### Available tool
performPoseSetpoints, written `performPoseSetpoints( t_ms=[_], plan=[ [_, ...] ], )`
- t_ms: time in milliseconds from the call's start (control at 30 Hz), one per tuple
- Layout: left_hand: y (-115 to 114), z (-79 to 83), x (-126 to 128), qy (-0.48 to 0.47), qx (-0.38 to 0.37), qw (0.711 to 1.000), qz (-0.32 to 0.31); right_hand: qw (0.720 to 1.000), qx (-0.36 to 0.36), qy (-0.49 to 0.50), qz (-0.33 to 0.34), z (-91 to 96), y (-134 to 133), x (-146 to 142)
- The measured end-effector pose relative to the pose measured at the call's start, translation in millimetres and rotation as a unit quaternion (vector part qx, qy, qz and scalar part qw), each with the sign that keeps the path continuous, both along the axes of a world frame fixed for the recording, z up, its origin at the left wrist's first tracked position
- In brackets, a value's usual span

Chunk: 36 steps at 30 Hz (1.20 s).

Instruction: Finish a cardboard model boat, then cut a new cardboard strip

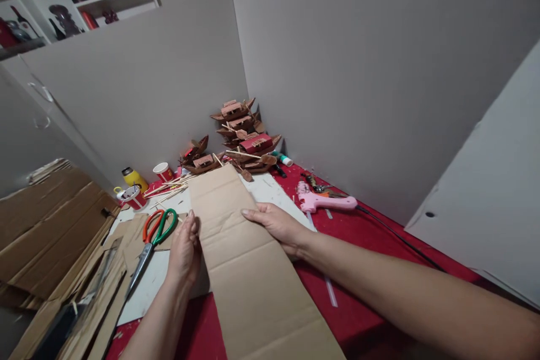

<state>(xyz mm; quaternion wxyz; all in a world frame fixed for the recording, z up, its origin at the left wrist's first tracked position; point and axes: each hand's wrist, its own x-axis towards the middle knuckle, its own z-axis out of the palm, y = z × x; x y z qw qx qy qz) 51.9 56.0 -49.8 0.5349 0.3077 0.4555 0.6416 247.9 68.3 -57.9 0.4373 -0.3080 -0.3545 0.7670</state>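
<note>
A long strip of brown cardboard [248,270] stretches lengthwise before me, crossed by several creases. My right hand [274,225] grips its right edge, thumb on top and the other fingers hidden underneath. At the opposite edge, my left hand [185,250] is closed against the cardboard with its fingers curled, some of them out of sight. Scissors [147,250] with one orange and one green handle lie left of my left hand. To the right of my right hand rests a pink hot glue gun [327,201] with a black cord.
Small wooden model boats [248,138] are stacked in the back corner. Thin sticks [172,188], paper cups [134,197] and a yellow bottle [134,179] stand or lie at the back left. Cardboard sheets [54,225] lean at the left. A red cloth [358,275] covers the table.
</note>
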Motion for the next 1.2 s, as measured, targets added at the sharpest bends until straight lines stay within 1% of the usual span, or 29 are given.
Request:
performPoseSetpoints(
  t_ms=[133, 233, 333, 400, 467, 533, 567, 600, 667, 700, 767, 800, 833, 867, 900, 967, 1000, 1033, 1100, 1200],
  plan=[
    [7, 3.6, -16, 0.002, -0.013, 1.0, 0.011, 1.0, -0.022, 0.005, -0.02, 4.0, 5, 6],
    [13, 5.2, -27, 0.006, -0.005, 0.999, 0.031, 0.999, -0.03, 0.017, -0.041, 7.5, 7, 11],
    [17, 6.7, -33, 0.002, 0.004, 0.999, 0.034, 0.997, -0.029, 0.023, -0.065, 10.4, 9, 14],
    [16, 13.1, -37, -0.006, 0.012, 0.999, 0.034, 0.997, -0.033, 0.022, -0.072, 11.5, 9, 16],
    [10, 27.1, -44, -0.017, 0.027, 0.999, 0.034, 0.997, -0.039, 0.022, -0.064, 12.0, 8, 15],
    [-1, 47.7, -57, -0.034, 0.075, 0.996, 0.029, 0.998, -0.045, 0.022, -0.045, 11.9, 6, 13],
    [-8, 58.8, -65, -0.053, 0.13, 0.99, 0.02, 0.998, -0.047, 0.022, -0.035, 11.8, 4, 12],
    [-14, 69.0, -74, -0.065, 0.184, 0.98, 0.024, 0.998, -0.049, 0.022, -0.026, 11.6, 3, 11],
    [-22, 83.5, -88, -0.069, 0.255, 0.963, 0.061, 0.999, -0.048, 0.02, -0.014, 10.8, 0, 9],
    [-22, 86.5, -93, -0.072, 0.264, 0.958, 0.083, 0.999, -0.044, 0.02, -0.011, 10.2, 0, 8],
    [-16, 83.1, -94, -0.076, 0.235, 0.961, 0.121, 0.999, -0.029, 0.022, -0.008, 8.6, -1, 6],
    [-11, 77.3, -89, -0.075, 0.2, 0.969, 0.123, 0.999, -0.019, 0.025, -0.013, 7.8, -1, 5],
    [-6, 69.9, -82, -0.072, 0.16, 0.978, 0.112, 0.999, -0.01, 0.027, -0.021, 7.0, 0, 4],
    [-2, 61.4, -72, -0.066, 0.115, 0.988, 0.073, 0.999, 0.001, 0.029, -0.03, 6.5, 0, 4],
    [1, 52.7, -60, -0.056, 0.072, 0.996, 0.019, 0.999, 0.014, 0.03, -0.042, 6.2, 0, 3],
    [1, 36.9, -34, -0.036, 0.011, 0.995, -0.094, 0.997, 0.041, 0.032, -0.057, 6.6, 0, 3],
    [-1, 30.4, -21, -0.017, -0.01, 0.99, -0.138, 0.996, 0.055, 0.034, -0.058, 7.1, 0, 2],
    [-4, 25.0, -11, 0.004, -0.025, 0.987, -0.158, 0.995, 0.067, 0.038, -0.056, 7.7, 0, 2],
    [-11, 18.0, 5, 0.033, -0.031, 0.984, -0.171, 0.994, 0.083, 0.048, -0.05, 9.0, 0, 2],
    [-19, 15.5, 13, 0.055, -0.011, 0.987, -0.152, 0.993, 0.098, 0.045, -0.038, 10.3, -1, 4]
  ],
)
